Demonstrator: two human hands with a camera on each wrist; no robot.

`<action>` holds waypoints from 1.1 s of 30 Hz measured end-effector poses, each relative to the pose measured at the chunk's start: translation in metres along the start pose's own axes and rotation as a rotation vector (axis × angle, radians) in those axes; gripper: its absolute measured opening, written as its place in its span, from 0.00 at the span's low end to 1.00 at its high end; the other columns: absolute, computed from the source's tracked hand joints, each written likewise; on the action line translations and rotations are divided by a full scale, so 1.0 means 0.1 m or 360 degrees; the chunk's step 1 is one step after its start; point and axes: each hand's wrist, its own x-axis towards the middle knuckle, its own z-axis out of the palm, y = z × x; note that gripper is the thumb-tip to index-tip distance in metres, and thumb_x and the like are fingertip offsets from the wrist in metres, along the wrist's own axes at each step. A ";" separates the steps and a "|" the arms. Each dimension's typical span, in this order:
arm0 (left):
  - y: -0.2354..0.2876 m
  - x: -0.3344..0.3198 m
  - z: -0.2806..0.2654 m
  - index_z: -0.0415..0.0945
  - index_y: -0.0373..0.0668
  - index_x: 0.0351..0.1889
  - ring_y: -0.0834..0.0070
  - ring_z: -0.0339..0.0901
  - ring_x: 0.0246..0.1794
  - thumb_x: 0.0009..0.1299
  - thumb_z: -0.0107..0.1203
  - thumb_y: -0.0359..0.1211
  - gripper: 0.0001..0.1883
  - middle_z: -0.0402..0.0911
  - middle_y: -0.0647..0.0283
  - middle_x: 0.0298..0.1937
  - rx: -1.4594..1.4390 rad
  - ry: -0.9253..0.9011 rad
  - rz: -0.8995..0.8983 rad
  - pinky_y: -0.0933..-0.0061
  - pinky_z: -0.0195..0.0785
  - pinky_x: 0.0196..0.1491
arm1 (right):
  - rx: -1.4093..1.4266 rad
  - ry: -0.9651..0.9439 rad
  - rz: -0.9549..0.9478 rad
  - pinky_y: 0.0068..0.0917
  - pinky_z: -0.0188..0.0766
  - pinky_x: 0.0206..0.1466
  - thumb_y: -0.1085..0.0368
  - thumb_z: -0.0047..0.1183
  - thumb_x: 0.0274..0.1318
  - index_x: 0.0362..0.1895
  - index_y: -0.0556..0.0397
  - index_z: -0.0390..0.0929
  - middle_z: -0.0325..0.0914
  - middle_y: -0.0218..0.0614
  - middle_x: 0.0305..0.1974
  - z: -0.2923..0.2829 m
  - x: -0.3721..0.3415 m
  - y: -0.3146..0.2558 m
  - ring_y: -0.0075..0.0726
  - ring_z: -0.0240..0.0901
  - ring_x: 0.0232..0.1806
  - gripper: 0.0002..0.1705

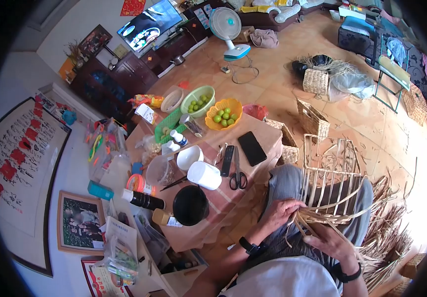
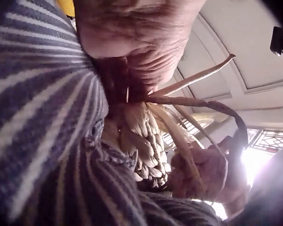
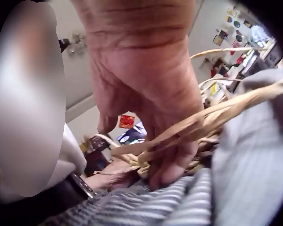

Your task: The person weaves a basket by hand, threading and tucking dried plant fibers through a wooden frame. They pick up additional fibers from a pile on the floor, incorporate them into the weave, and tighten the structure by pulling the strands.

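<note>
Cluttered tbl point(image 1: 223, 203) by bskt point(image 1: 329, 216), tiled flr point(image 1: 282, 64), fan point(image 1: 226, 24) nr TV point(image 1: 150, 24).

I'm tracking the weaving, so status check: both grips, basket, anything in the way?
Left grip holding basket at its edge; right grip among loose strips. Basket part-woven, on lap. Strips partly hide right grip.
</note>
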 end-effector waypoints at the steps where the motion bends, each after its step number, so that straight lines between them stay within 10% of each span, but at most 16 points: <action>1: 0.00 -0.02 -0.01 0.84 0.41 0.54 0.60 0.88 0.40 0.78 0.55 0.25 0.10 0.88 0.54 0.41 0.0009 -0.0006 0.0007 0.65 0.77 0.43 | 0.0076 -0.0056 0.0114 0.41 0.63 0.76 0.43 0.62 0.69 0.74 0.62 0.67 0.74 0.54 0.69 0.04 0.08 -0.06 0.50 0.71 0.72 0.44; 5: -0.01 -0.08 -0.04 0.82 0.43 0.58 0.56 0.87 0.50 0.74 0.53 0.20 0.18 0.88 0.54 0.49 0.0048 0.0006 0.0214 0.63 0.79 0.53 | 0.0598 -0.0183 -0.0002 0.28 0.77 0.51 0.49 0.59 0.75 0.65 0.59 0.74 0.83 0.43 0.51 0.26 0.36 0.36 0.34 0.80 0.48 0.29; 10: 0.07 -0.19 -0.12 0.81 0.43 0.61 0.57 0.84 0.60 0.70 0.59 0.21 0.21 0.85 0.55 0.60 0.0086 -0.0119 0.0128 0.62 0.77 0.64 | 0.1164 -0.0319 0.0235 0.18 0.67 0.27 0.53 0.54 0.79 0.52 0.53 0.77 0.81 0.30 0.30 0.20 0.36 -0.09 0.19 0.71 0.24 0.16; 20: 0.15 -0.23 -0.19 0.81 0.39 0.58 0.57 0.85 0.58 0.69 0.64 0.27 0.18 0.86 0.54 0.57 0.0212 -0.0109 0.0034 0.62 0.78 0.62 | 0.1509 -0.0331 0.0151 0.23 0.71 0.18 0.54 0.47 0.81 0.66 0.63 0.71 0.81 0.39 0.30 -0.34 0.36 -0.54 0.29 0.74 0.19 0.25; 26: 0.18 -0.14 -0.15 0.81 0.39 0.59 0.56 0.86 0.56 0.70 0.66 0.25 0.19 0.88 0.55 0.54 0.0024 -0.0075 -0.0008 0.63 0.79 0.60 | 0.1872 0.0028 -0.1042 0.28 0.81 0.33 0.46 0.38 0.84 0.38 0.59 0.77 0.83 0.44 0.34 -1.05 0.32 -0.33 0.33 0.81 0.29 0.31; 28: 0.12 -0.14 -0.12 0.81 0.39 0.58 0.57 0.87 0.53 0.72 0.65 0.26 0.16 0.89 0.57 0.52 0.0175 -0.0059 -0.0019 0.62 0.80 0.56 | 0.1124 0.0435 -0.0562 0.34 0.81 0.45 0.52 0.50 0.80 0.44 0.60 0.80 0.81 0.37 0.35 -0.92 0.37 -0.12 0.34 0.82 0.39 0.21; 30: 0.11 -0.14 -0.13 0.82 0.40 0.57 0.57 0.88 0.51 0.73 0.64 0.26 0.15 0.89 0.57 0.49 0.0216 -0.0038 -0.0026 0.61 0.80 0.54 | -0.0044 0.0475 -0.0522 0.37 0.81 0.46 0.58 0.60 0.71 0.46 0.58 0.82 0.81 0.38 0.36 -0.69 0.47 0.11 0.42 0.82 0.40 0.14; 33: -0.02 -0.16 -0.10 0.83 0.42 0.56 0.64 0.88 0.49 0.77 0.61 0.30 0.11 0.90 0.57 0.48 0.0068 -0.0050 -0.0114 0.67 0.79 0.52 | -0.0609 0.0405 -0.0563 0.42 0.78 0.48 0.65 0.64 0.59 0.42 0.57 0.81 0.79 0.45 0.37 -0.38 0.47 0.07 0.54 0.79 0.44 0.10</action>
